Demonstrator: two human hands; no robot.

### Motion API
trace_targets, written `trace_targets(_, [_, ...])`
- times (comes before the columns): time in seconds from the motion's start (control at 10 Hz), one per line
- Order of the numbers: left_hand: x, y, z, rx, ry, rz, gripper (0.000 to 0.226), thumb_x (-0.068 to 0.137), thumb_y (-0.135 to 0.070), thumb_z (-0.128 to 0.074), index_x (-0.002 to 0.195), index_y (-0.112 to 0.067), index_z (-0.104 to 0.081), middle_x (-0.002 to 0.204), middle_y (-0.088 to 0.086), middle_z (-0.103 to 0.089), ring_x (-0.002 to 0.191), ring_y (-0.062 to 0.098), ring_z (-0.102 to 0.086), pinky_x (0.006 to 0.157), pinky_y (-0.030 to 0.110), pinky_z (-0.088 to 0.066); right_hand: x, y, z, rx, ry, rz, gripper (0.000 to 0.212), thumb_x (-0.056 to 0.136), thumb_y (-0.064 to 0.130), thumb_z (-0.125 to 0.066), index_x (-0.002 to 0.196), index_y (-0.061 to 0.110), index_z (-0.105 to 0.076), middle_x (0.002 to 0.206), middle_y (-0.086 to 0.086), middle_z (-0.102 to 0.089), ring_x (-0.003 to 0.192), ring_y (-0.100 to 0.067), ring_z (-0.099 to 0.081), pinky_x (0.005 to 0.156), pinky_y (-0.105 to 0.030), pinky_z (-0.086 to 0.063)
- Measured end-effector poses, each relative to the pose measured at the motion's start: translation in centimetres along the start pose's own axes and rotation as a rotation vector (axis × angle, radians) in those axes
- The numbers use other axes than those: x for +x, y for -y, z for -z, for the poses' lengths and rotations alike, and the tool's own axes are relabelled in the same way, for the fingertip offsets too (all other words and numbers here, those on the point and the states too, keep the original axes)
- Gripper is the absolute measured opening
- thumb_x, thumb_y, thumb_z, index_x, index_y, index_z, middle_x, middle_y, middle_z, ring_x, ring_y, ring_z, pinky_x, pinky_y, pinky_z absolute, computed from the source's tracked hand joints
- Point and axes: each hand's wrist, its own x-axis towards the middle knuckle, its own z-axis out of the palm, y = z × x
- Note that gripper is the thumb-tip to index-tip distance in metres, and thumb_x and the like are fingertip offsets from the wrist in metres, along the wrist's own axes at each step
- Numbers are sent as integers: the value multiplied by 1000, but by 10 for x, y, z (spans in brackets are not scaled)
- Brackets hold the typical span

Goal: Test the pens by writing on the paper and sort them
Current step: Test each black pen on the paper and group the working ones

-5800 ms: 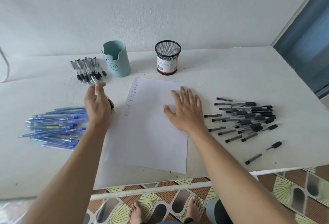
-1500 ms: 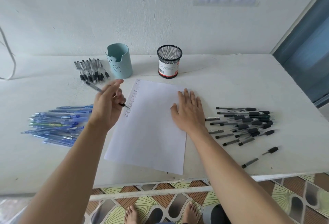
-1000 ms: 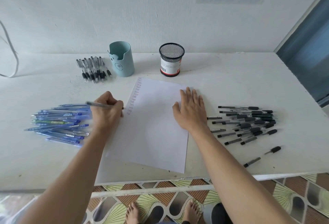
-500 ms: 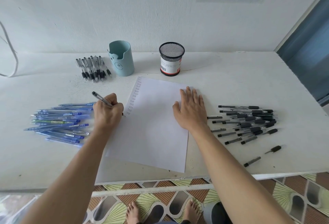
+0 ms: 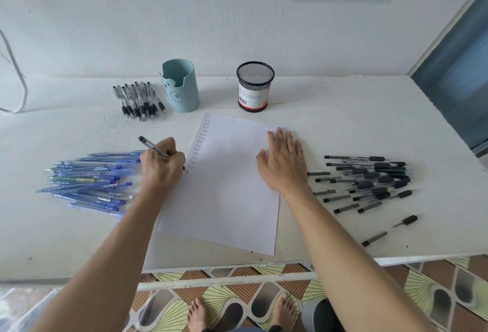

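View from above onto a white table. Ctr of frame: a white sheet of paper, turned a little, w/ a column of small handwritten words down its left edge. The person's left hand, left of ctr, has its fingers curled round a grey pen. The pen's tip is at the paper's left edge, just below the last word, and its back end points to the upper left. The right hand lies flat on the upper right part of the sheet, fingers straight and slightly spread, holding nothing. Left of frame: a pile of blue pens on the table, just beside the left hand. Right of frame: a pile of black pens near the right hand. Below that pile, toward lower right, two loose dark pieces lie apart from it. Above the paper, left of ctr: a small row of clear pens w/ black grips, just beside an upright light-blue cup w/ a bear face. Right of that stands a black mesh cup w/ a barcode label. Bottom of frame: bare feet on patterned floor tiles.
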Motion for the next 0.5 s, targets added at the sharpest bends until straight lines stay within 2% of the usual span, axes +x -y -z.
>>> trace_targets(0.1, [-2,0,0,-6,9,-28,21,62,-7,-50,61,-4,-30,56,7,-32,55,18,-32,49,28,-25,0,-1,0,-2,-4,-1,61,102,36,-30,157,15,-16,167,-11,-7,154,-27,0,124,-44,-1])
trace_targets(0.4, [1,4,-1,-4,29,-50,19,62,-10,-49,65,-6,-31,55,6,-30,56,18,-34,51,29,-27,0,0,1,-6,4,-1,61,102,36,-30,158,15,-16,167,-10,-7,154,-27,0,124,-44,-2])
trace_targets(0.5, [0,2,-1,-21,44,-50,21,60,-11,-50,61,-6,-30,54,5,-30,55,20,-34,51,29,-27,0,0,1,-6,7,-3,61,102,36,-30,158,15,-16,167,-10,-7,154,-27,-1,124,-44,-2])
